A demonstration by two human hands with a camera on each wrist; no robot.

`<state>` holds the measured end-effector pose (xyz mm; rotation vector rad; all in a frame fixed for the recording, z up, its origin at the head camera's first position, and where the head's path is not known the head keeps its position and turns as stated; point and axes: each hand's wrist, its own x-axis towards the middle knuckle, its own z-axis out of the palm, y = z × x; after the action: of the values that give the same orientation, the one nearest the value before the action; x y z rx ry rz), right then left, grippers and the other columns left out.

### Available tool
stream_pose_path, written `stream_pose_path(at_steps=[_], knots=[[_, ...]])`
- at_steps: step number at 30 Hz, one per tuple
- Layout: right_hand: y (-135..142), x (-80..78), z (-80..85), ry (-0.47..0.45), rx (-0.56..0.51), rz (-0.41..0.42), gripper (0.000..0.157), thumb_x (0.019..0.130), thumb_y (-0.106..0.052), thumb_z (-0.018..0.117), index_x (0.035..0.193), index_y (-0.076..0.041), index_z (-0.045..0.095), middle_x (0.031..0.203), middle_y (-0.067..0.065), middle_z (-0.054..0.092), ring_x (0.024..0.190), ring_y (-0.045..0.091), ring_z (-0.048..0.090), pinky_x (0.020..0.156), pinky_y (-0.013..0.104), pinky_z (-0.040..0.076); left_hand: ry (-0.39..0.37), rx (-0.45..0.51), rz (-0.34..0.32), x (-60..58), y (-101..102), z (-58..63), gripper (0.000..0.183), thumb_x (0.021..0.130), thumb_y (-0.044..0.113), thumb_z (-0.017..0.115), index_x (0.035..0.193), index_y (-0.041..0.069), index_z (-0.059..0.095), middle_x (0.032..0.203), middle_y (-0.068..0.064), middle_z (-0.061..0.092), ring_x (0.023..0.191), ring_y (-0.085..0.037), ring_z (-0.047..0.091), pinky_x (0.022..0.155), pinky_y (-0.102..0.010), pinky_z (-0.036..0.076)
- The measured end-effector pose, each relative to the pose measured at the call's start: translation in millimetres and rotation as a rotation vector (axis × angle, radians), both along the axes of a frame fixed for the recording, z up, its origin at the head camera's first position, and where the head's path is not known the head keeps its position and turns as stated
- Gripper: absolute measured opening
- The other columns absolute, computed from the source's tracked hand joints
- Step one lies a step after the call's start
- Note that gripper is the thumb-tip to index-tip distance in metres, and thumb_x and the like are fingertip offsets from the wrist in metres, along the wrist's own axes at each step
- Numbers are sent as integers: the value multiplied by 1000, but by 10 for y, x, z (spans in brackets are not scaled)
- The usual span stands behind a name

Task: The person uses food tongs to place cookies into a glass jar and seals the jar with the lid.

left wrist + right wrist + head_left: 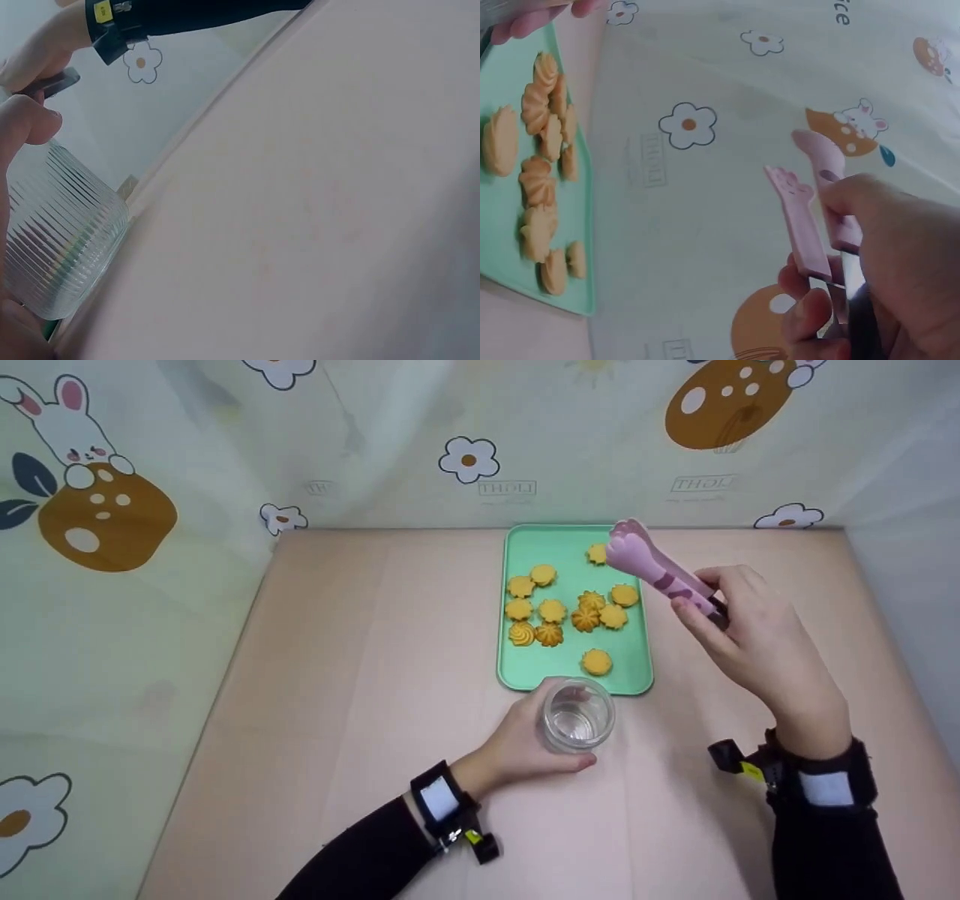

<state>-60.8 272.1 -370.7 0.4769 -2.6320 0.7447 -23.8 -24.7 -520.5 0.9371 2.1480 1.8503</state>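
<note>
My left hand (517, 739) grips a clear glass jar (577, 724) by its side, just in front of the green tray (637, 679). Fine vertical ribs show on the jar's wall (64, 232) in the left wrist view, and nothing shows inside it from above. Pink paw-tipped tongs (806, 225) are held in my right hand (772, 637), raised over the tray's right side. The two paw tips stand a little apart with nothing between them. Several golden cookies (553, 611) lie scattered on the tray, one (597, 662) near its front edge.
The tray stands at the back of a pale table (337, 660). A patterned curtain (390, 442) with flowers and rabbits rises behind the table's back edge and along its left side. A pale wall (907, 525) borders the right.
</note>
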Motion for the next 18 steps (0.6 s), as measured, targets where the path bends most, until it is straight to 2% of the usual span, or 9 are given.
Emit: stream_pose_path(at_steps=[3, 5, 11, 18], knots=[[5, -2, -6, 10, 57, 29, 38, 102, -20, 79, 127, 6, 66, 98, 18, 68, 83, 32, 58, 71, 45, 46, 0, -1, 0, -2, 0, 1, 93, 74, 24, 102, 153, 21, 52, 143, -5, 68, 134, -20, 63, 119, -41, 49], [16, -13, -25, -20, 97, 39, 40, 102, -22, 79, 128, 6, 66, 97, 18, 70, 79, 32, 60, 68, 47, 50, -4, 1, -3, -3, -2, 3, 91, 75, 24, 101, 152, 22, 52, 143, -5, 68, 134, -20, 63, 119, -40, 49], [69, -65, -95, -211, 194, 40, 42, 103, -31, 78, 125, 3, 68, 96, 15, 71, 77, 29, 63, 65, 48, 53, 1, 0, -6, -8, -7, -10, 90, 77, 25, 101, 152, 22, 52, 143, -6, 68, 134, -20, 63, 120, -40, 49], [138, -172, -190, -405, 248, -6, 48, 102, -35, 79, 128, 4, 67, 100, 19, 74, 78, 31, 62, 63, 44, 51, 24, -1, -3, -5, -1, -7, 89, 77, 23, 101, 151, 21, 53, 141, 4, 68, 133, -19, 64, 119, -39, 50]])
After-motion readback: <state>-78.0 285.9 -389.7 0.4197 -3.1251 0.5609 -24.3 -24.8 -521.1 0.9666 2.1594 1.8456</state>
